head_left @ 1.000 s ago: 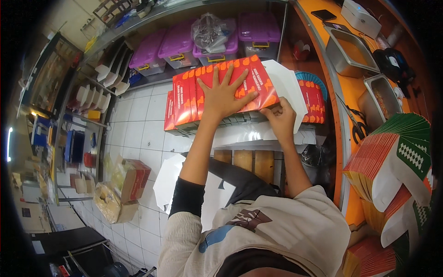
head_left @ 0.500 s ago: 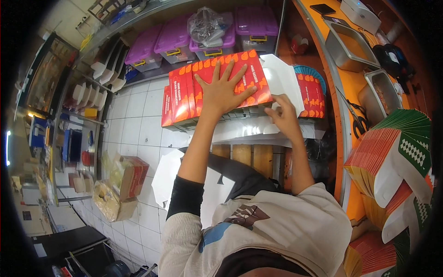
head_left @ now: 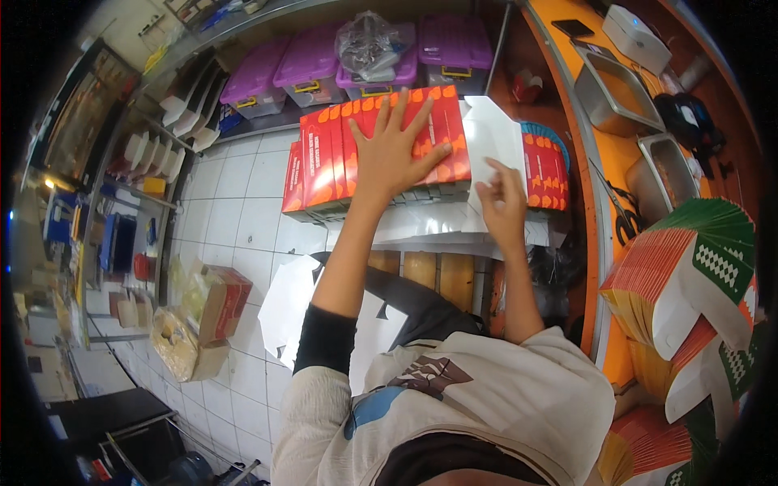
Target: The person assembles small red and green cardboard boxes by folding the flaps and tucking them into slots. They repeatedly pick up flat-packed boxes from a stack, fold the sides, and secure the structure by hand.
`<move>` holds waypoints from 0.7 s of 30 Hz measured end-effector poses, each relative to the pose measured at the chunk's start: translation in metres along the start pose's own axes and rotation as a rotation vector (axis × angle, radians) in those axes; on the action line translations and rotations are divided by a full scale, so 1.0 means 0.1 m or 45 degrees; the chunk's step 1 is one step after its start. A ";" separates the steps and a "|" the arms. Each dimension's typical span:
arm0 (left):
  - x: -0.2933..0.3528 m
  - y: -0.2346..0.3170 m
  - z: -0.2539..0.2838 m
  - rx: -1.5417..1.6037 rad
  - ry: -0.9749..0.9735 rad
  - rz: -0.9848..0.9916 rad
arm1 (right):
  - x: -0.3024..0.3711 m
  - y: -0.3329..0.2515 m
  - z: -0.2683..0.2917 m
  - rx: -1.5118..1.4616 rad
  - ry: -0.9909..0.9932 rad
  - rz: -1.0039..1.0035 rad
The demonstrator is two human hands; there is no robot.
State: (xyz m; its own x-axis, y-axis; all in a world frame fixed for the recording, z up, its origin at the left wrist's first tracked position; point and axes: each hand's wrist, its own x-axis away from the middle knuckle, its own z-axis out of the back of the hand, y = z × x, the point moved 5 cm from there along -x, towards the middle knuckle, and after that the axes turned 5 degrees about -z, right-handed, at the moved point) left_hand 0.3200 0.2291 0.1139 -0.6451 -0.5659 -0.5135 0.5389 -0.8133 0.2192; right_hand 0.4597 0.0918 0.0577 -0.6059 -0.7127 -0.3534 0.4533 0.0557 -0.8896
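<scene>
A tightly packed row of red cartons with orange flame-like patterns (head_left: 322,166) lies in front of me, pale flaps showing along its near side. My left hand (head_left: 391,154) rests flat on top of the row, its fingers spread. White card panels (head_left: 491,128) stick out at the row's right end. Over them is my right hand (head_left: 504,201), nothing visible in it, its index finger raised and the others loosely bent. More red cartons (head_left: 546,172) stand just beyond the panels, beside a blue round rim. An unfolded white card (head_left: 285,304) lies by my lap.
Purple-lidded storage boxes (head_left: 308,61) line the shelf at the back. On the orange counter to the right are metal pans (head_left: 620,93), scissors (head_left: 622,212) and fanned stacks of green and red folded cartons (head_left: 652,271). An open cardboard box (head_left: 223,304) sits on the tiled floor.
My right hand has moved slightly right, off the corner of the row and over the white panels. My left hand stays spread on the cartons.
</scene>
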 end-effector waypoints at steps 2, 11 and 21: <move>0.22 0.04 0.32 0.222 0.323 -0.042 | 0.29 -0.28 0.08 0.132 0.343 0.145; 3.91 -0.33 0.71 -0.062 0.576 1.569 | 1.94 0.10 -1.77 0.397 -1.076 0.190; 5.04 0.45 0.40 0.086 0.246 2.084 | 2.21 0.05 -1.72 0.647 -1.083 0.272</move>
State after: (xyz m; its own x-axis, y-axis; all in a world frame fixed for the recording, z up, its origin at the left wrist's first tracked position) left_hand -0.0020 -0.0981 -0.1018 0.6254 -0.7551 0.1969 0.5101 0.5866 0.6291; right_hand 0.2158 0.0552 -0.0746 0.0973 -0.9952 0.0092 0.8421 0.0774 -0.5338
